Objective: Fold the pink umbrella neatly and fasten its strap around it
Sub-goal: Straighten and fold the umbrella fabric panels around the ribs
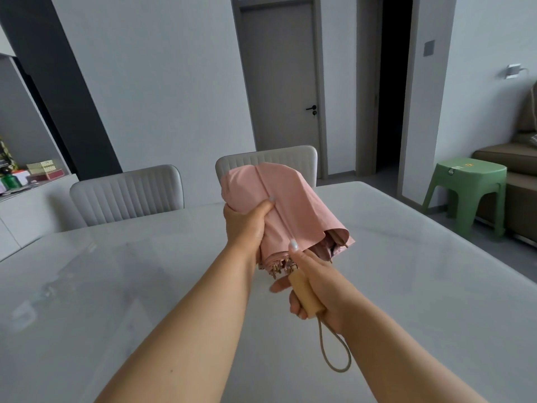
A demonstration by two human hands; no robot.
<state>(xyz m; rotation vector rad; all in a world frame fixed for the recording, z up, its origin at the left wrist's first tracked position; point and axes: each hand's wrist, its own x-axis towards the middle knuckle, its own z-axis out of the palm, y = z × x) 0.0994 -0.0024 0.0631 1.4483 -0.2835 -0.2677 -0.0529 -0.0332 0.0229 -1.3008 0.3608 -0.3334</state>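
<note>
Head view: the pink umbrella [286,205] is held above the tabletop [406,286], collapsed but loose. The left hand [247,225] grips its canopy; the right hand [315,289] clasps the wooden handle [305,295]. I judge the folding step is underway; next the pleats need wrapping, then the strap.

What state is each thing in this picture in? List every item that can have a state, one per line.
Pink umbrella: collapsed, canopy loose, not yet strapped.
Left hand: grips the canopy.
Right hand: holds the wooden handle, thumb on the fabric.
Wrist loop: hanging free.
Door: closed.
</note>
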